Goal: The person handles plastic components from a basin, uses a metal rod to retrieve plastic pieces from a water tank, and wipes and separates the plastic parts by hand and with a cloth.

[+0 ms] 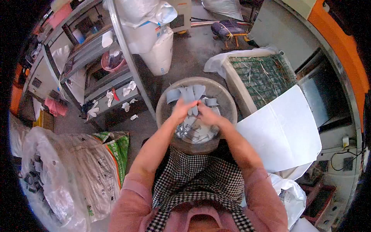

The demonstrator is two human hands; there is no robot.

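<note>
A round beige tub (228,133) stands in front of my lap, with shiny clear plastic and several small grey pieces (197,129) inside. Above it, my left hand (182,110) is closed around flat grey pieces (187,92) that fan out upward past the fingers. My right hand (207,114) is at their lower right side, its fingers pinched together near the left fingertips. What those right fingers hold is too small to make out. Another grey piece (211,101) lies just beyond my right hand, inside the tub.
A metal shelf rack (133,62) stands at the left, with a pink basket (112,62). White sacks (158,50) are behind it. At the right are a green-netted crate (262,77) and a white sheet (282,131). A large open sack (85,174) sits at lower left.
</note>
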